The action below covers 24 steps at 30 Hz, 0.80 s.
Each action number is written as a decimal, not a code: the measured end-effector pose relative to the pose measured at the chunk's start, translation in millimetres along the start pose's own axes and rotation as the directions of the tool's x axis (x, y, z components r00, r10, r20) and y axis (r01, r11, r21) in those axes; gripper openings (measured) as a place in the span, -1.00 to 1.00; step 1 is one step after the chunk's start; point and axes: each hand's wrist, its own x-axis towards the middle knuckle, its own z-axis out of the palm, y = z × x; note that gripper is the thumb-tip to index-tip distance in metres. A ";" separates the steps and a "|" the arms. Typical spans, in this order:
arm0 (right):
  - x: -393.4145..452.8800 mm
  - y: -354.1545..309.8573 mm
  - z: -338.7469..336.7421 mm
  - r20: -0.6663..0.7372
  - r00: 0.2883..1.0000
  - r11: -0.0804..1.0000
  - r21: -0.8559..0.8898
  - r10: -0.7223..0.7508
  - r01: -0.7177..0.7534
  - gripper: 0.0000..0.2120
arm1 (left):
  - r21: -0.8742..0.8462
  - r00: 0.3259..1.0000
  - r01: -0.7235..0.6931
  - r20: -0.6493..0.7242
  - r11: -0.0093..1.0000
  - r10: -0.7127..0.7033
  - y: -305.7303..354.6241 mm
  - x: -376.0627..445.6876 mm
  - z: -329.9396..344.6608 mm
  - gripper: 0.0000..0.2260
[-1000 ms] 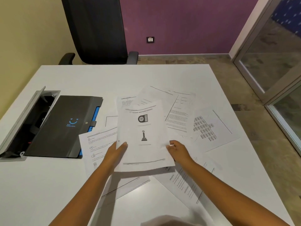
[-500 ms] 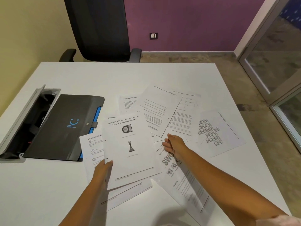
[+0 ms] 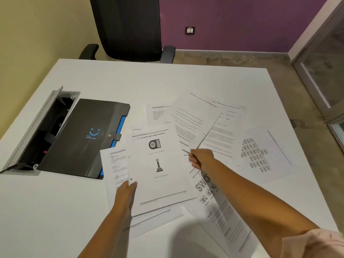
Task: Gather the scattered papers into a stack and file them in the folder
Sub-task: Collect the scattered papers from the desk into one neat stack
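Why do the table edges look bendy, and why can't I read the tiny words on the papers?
In the head view, the wide-angle lens bows the table edges and tilts the door frame. Small print is too soft to read; only big headings show, like on the awards sheet held by the left hand. Soft shadows fall under both arms; the right hand looks slightly blurred.

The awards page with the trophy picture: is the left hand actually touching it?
Touching. The head view shows the left hand gripping the awards page at its lower left edge, thumb lying on top of the sheet.
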 end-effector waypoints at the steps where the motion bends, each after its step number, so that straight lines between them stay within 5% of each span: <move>1: 0.5 -3.2 -1.0 -0.014 1.000 1.000 0.012 -0.015 0.015 -0.82 | 0.008 1.000 -0.005 0.000 1.000 0.005 -0.4 0.5 0.1 -0.64; 6: -9.7 -17.0 -21.2 -0.134 0.962 0.964 0.086 -0.239 0.252 -0.95 | 0.086 0.998 -0.052 -0.014 0.995 0.054 -1.1 1.8 2.3 -0.62; 11: -40.9 -40.8 -53.5 -0.179 0.888 0.860 0.230 -0.423 0.456 -0.85 | 0.123 0.998 -0.055 0.008 0.991 0.055 -1.9 0.9 0.3 -0.62; 18: -90.4 -33.4 -86.4 0.033 0.864 0.723 0.564 -0.502 0.399 -0.81 | 0.155 0.998 -0.063 0.029 0.986 0.059 2.6 -4.1 4.4 -0.62; 24: -127.4 -27.7 -79.6 0.211 0.781 0.720 0.577 -0.588 0.386 -0.79 | 0.154 0.987 -0.014 0.162 0.988 -0.011 3.4 -25.4 31.2 -0.75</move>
